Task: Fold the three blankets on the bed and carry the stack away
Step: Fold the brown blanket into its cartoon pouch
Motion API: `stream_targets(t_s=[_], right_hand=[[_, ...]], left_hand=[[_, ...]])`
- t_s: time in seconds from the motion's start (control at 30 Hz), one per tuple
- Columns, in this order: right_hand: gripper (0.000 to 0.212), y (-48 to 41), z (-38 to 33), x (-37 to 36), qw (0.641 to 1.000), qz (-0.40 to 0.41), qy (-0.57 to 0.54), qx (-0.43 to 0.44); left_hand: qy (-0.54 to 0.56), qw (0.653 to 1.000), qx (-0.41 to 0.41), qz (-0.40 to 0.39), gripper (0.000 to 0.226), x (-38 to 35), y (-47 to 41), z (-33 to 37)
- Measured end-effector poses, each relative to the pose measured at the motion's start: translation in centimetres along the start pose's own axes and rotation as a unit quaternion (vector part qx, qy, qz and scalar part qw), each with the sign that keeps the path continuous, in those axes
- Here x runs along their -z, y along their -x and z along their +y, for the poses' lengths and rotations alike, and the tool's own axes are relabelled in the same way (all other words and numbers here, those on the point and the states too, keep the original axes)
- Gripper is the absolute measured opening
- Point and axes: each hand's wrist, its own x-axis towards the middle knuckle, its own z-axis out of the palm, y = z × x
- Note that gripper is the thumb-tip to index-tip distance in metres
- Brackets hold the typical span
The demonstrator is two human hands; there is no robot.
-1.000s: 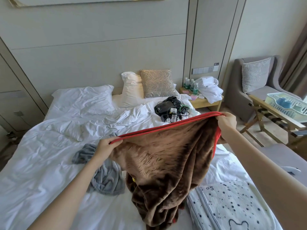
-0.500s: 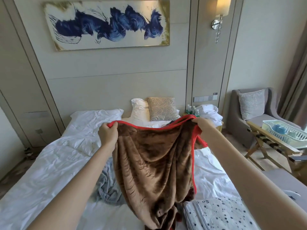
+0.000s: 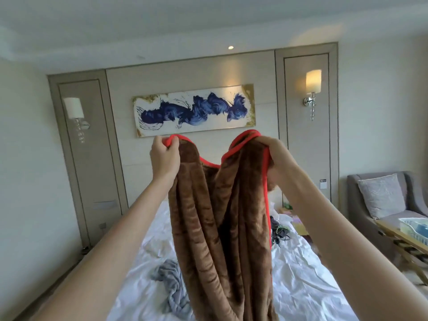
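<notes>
A brown fleece blanket (image 3: pixel 222 228) with a red border hangs in front of me, lifted high above the bed (image 3: pixel 301 279). My left hand (image 3: pixel 165 156) grips its top edge at one corner. Further right, my right hand (image 3: pixel 275 156) grips the same red-trimmed edge, and the cloth sags between the two hands. A crumpled grey blanket (image 3: pixel 172 286) lies on the white sheet below, left of the hanging cloth. The dotted white blanket is out of view.
Dark cables and small devices (image 3: pixel 279 230) lie on the bed to the right. A grey armchair (image 3: pixel 389 200) with a cushion stands at the right wall, and a wooden rack holding a pale crate (image 3: pixel 414 230) is in front of it.
Both hands have raised the brown blanket from bed height to well above it and drawn closer together. My view has tilted upward, so the ceiling shows and the dotted blanket has dropped out of frame.
</notes>
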Motion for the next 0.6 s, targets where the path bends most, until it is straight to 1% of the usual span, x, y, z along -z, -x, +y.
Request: stream_targets(t_s=[0.07,0.13,0.23,0.3,0.37,0.43,0.5,0.53,0.6], right_hand=[[0.026,1.6,-2.7,-0.9,0.999,-0.029,-0.027,0.032],[0.019,2.5,-4.7,-1.4,0.995,-0.052,-0.059,0.054],[0.021,2.6,-5.7,-1.3,0.993,-0.054,-0.092,0.057],[0.021,1.9,-4.6,-0.8,0.994,-0.040,-0.097,0.038],[0.020,0.7,-2.1,0.3,0.996,-0.018,-0.086,0.007],[0.020,-0.7,1.6,1.4,0.998,0.020,-0.058,-0.032],[0.027,-2.2,5.9,2.8,0.994,0.080,-0.026,-0.069],[0.026,-2.9,8.3,3.7,0.990,0.115,-0.012,-0.082],[0.008,-4.2,13.5,5.7,0.980,0.172,0.036,-0.098]], left_hand=[[-0.001,0.999,-0.035,0.016,0.018,1.5,-0.8,2.8],[0.011,0.999,-0.040,0.032,0.017,2.6,-1.5,4.6],[0.022,0.999,-0.015,0.046,0.015,3.5,-2.4,4.6],[0.018,0.999,0.012,0.044,0.016,3.5,-2.3,2.9],[0.002,0.999,0.040,0.027,0.018,3.1,-1.7,0.0],[-0.027,0.997,0.071,0.002,0.020,2.2,-0.7,-3.8],[-0.061,0.992,0.111,-0.019,0.022,1.0,0.7,-8.2],[-0.082,0.987,0.134,-0.030,0.024,0.4,1.5,-10.6],[-0.116,0.975,0.182,-0.056,0.025,-0.7,3.5,-15.4]])
